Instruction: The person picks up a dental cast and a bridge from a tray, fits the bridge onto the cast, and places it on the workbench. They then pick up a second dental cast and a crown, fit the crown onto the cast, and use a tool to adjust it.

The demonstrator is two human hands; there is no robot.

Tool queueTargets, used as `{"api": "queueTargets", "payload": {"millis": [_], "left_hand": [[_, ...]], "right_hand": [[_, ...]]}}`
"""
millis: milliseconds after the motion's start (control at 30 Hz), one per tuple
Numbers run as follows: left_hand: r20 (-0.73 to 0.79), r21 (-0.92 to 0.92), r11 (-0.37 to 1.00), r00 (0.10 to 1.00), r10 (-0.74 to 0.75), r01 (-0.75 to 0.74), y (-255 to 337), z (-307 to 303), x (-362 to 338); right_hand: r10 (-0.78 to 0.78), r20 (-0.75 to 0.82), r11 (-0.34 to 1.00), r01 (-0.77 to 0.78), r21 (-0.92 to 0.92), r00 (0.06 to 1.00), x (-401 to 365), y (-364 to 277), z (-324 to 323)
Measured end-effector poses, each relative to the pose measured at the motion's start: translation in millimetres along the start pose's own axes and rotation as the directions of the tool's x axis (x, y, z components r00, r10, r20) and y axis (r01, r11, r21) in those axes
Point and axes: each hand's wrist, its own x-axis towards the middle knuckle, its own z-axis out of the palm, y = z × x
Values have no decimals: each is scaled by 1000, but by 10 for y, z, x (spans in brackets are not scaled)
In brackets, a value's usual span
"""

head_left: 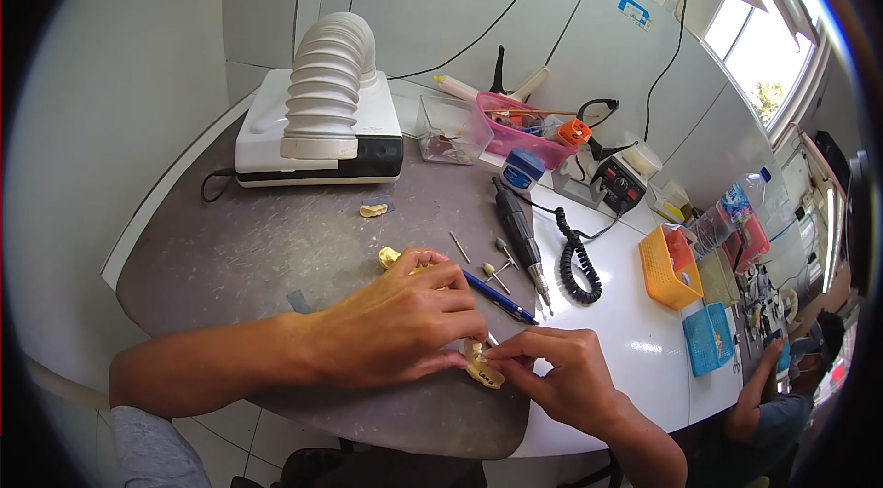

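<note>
Fingertips (504,353) meet right at the near edge of the grey worktop (276,249), and both hands are on one piece. The left hand (405,322), entering from the left, curls its fingers down and pinches the pale yellow dental cast (484,370) on its left side, while the right hand (561,379), entering from the near right, grips the same cast between thumb and forefinger. So the cast sits between the two hands, held tight by both, low over the worktop; whether it touches the surface I cannot tell. Just beyond the left hand's knuckles a second yellow cast (389,256) peeks out, partly covered by the fingers, and farther off a small yellow fragment (372,210) lies alone. A blue pen (501,299) lies slantwise just beyond the hands, with a few loose burs (501,269) and a dark handpiece (518,229) beside it, its coiled black cord (578,269) on the white bench to the right. At the far side stands a white suction unit (317,134) with a ribbed hose, then a clear box (448,127) and a pink tray (520,140) of tools. Well to the right sit an orange basket (670,269) and a blue basket (708,339), and another person (782,396) is at the near right corner.
</note>
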Motion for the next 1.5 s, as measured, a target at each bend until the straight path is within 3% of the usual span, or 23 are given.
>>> {"api": "queueTargets", "payload": {"millis": [300, 400, 700, 800, 1000, 1500], "left_hand": [[-53, 63, 997, 997, 54, -51, 7, 42, 25], [-39, 43, 999, 999, 29, -27, 25, 45, 30], [-18, 10, 1000, 1000, -6, 7, 48, -18, 5], [-59, 6, 1000, 998, -18, 18, 47, -89, 22], [-152, -13, 1000, 988, -29, 27, 55, -125, 46], [-180, -164, 983, 978, -109, 80, 137, -44, 89]], "right_hand": [[16, 32, 997, -18, 70, 999, 8, 47, -12], [-124, -21, 989, 122, -77, 992, 2, 56, 14], [-154, -16, 984, 155, 86, 988, -9, 141, 3], [-41, -85, 996, 47, 73, 996, -27, 77, -41], [16, -92, 932, 18, 362, 996, -58, 159, -23], [-176, -338, 961, 235, 143, 925, -132, 135, 42]]}}
